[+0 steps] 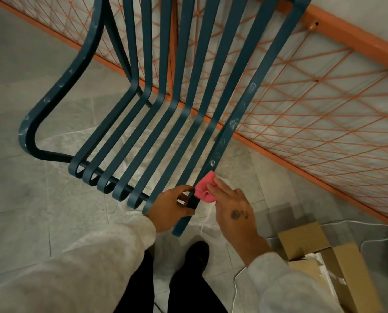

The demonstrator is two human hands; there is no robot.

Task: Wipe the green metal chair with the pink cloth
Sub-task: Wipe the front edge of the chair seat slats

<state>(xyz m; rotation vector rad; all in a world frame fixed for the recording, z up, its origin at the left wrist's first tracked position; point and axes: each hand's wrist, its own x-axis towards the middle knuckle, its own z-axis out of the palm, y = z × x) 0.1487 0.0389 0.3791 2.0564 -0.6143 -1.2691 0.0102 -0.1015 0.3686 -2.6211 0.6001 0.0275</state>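
The green metal chair (161,114) fills the upper middle of the head view, its slats curving from the back down into the seat. White smudges dot its left armrest and its right side rail. My left hand (170,208) grips the front end of the right rail. My right hand (231,206) presses the crumpled pink cloth (204,188) against that same rail, just beyond the left hand's fingers. Part of the cloth is hidden under my fingers.
An orange frame with a crossed string mesh (301,123) leans behind and right of the chair. An open cardboard box (319,251) and a white cable (236,281) lie on the tiled floor at lower right. My dark shoe (197,254) stands under the chair's front.
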